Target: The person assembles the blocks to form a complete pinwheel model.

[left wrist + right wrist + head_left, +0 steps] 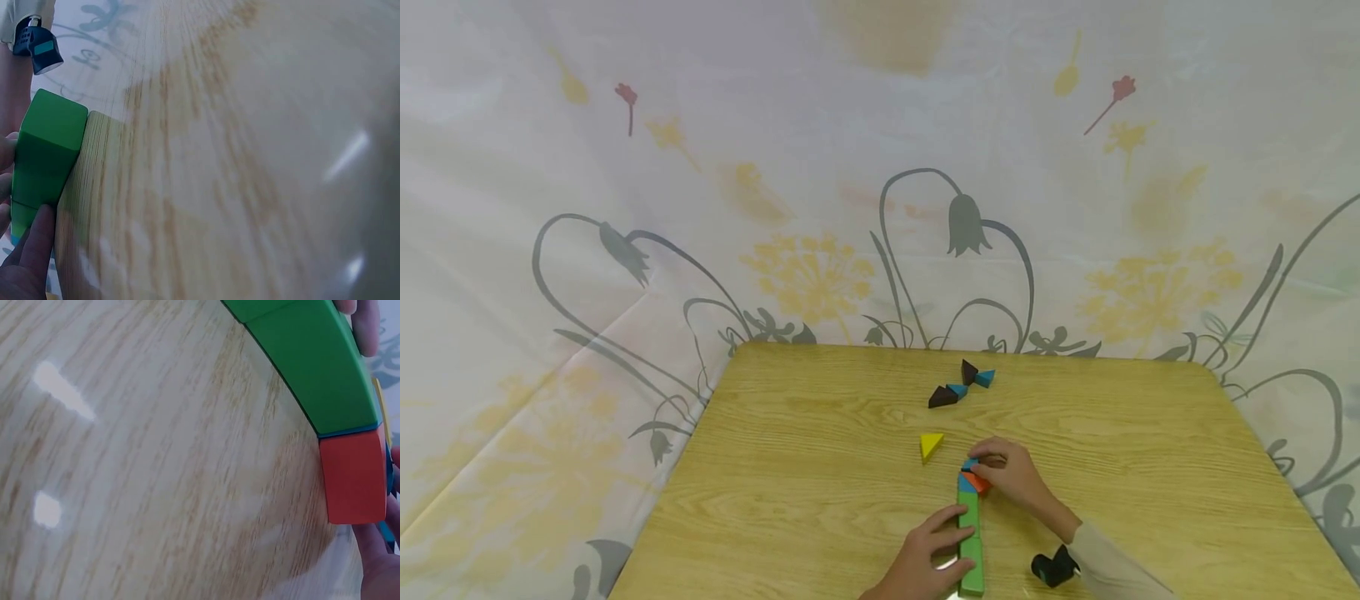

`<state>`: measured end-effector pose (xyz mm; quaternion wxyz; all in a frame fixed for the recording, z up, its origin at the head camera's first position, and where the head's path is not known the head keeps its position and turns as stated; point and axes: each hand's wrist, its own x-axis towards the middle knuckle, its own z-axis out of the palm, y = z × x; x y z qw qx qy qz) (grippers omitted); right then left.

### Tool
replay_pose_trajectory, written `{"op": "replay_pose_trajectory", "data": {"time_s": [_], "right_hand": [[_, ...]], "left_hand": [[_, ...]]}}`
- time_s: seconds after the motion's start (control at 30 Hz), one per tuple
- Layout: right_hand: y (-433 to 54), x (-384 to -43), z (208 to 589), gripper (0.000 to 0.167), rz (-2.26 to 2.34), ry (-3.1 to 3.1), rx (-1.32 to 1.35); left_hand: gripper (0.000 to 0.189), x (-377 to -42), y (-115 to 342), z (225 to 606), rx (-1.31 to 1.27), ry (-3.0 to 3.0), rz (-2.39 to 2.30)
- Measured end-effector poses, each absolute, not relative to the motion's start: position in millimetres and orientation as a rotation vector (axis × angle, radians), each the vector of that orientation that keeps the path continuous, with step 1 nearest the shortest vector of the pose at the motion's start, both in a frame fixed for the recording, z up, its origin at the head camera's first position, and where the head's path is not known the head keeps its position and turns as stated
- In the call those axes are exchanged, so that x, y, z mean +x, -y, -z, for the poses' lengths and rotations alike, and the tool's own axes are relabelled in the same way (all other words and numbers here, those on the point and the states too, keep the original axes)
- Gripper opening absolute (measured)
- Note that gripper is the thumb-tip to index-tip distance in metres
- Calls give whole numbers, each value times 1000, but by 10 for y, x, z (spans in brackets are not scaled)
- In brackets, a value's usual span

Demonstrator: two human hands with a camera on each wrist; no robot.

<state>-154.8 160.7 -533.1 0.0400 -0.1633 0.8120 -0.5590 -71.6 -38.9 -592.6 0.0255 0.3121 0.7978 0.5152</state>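
Observation:
Two green blocks (972,554) lie end to end in a row, and my left hand (925,554) rests its fingers across their tops from the left. In the left wrist view the near green block (53,125) shows its end face, with a finger along its side. At the row's far end sit a blue triangular block (964,484) and a red triangular block (355,478), side by side. Just beyond them my right hand (1015,479) pinches a small blue triangular block (969,464) between thumb and fingers; the hand partly hides it.
A yellow triangular block (931,445) lies left of the row's far end. Farther back, black triangular blocks (942,397) and blue triangular blocks (986,378) form a loose chain on the wooden table (805,467). A black wrist device (1054,567) is by the right sleeve.

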Motion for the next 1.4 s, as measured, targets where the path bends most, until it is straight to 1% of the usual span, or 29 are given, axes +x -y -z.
{"op": "replay_pose_trajectory", "data": {"time_s": [0.33, 0.63, 0.9, 1.0, 1.23, 1.4], "right_hand": [[-1616, -1517, 5377, 19, 1713, -2508, -570], [-1607, -1537, 5398, 16, 1682, -2518, -625], [-1595, -1524, 5282, 15, 1622, -2558, -671], [-1619, -1567, 5284, 16, 1632, -2551, -682], [-1730, -1783, 5462, 20, 1627, -2610, -647], [-1786, -1916, 5387, 21, 1641, -2639, -671]], "left_hand": [[42, -727, 386, 5955, 951, -2466, -1584], [41, -713, 385, 5948, 971, -2473, -1600], [40, -710, 391, 5940, 980, -2480, -1595], [40, -710, 395, 5941, 977, -2471, -1595], [40, -714, 400, 5964, 928, -2447, -1579], [40, -723, 390, 5957, 900, -2426, -1585]]}}
